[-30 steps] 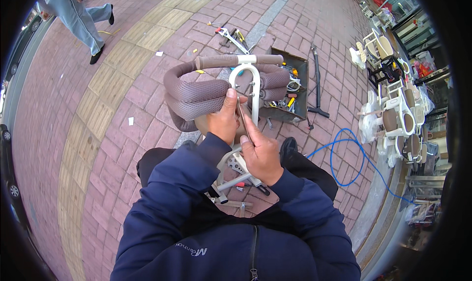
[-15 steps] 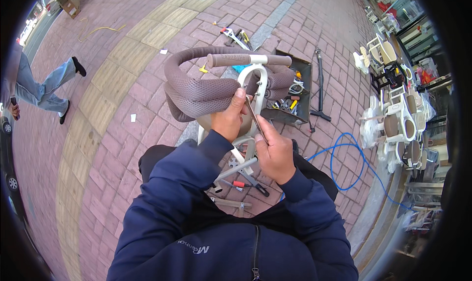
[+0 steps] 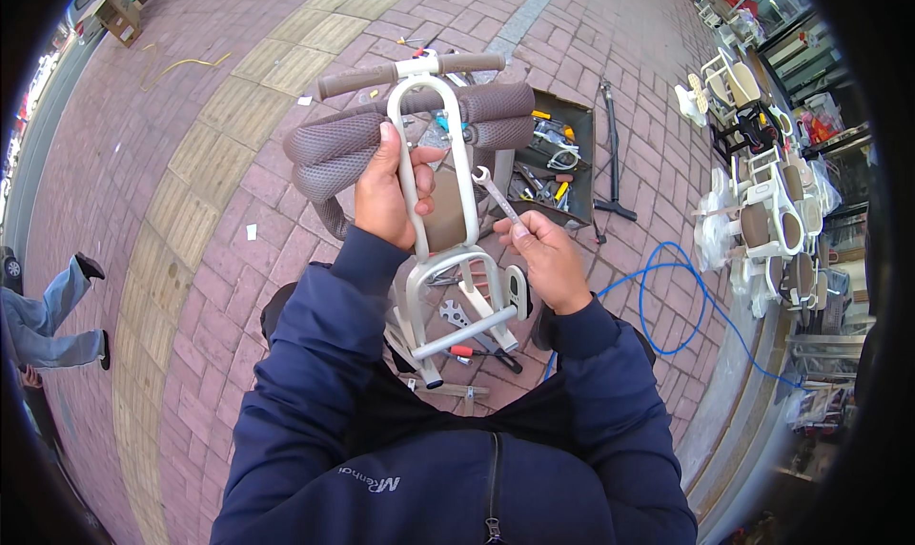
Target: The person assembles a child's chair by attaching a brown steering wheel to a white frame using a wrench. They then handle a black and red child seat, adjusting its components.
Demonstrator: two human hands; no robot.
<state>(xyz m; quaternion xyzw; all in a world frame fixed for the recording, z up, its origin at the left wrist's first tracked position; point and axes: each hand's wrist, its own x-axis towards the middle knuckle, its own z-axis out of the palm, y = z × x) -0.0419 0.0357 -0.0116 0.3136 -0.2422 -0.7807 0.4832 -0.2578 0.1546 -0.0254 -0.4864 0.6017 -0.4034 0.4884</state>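
A white tubular frame (image 3: 465,187) stands between my knees, with a brown handlebar (image 3: 358,81) across its top. Thick brown mesh padding (image 3: 334,146) runs behind the tubes, and a tan seat (image 3: 445,223) shows between them. The fingers of my left hand (image 3: 386,194) are wrapped round the left upright tube, thumb pointing up. In my right hand (image 3: 555,267) is a silver open-end wrench (image 3: 498,198), its jaw up beside the right upright and apparently clear of it.
A dark tool tray (image 3: 589,154) with several tools lies beyond the frame, beside a black floor pump (image 3: 613,154). A blue hose (image 3: 644,302) loops over the brick paving at right. White and brown seat parts (image 3: 762,226) are stacked there. A passer-by's legs (image 3: 52,321) show at left.
The frame has tipped so its uprights show full length. My left hand has shifted left onto a tube. The wrench has moved back from the frame's bolts. The passer-by has moved down the view.
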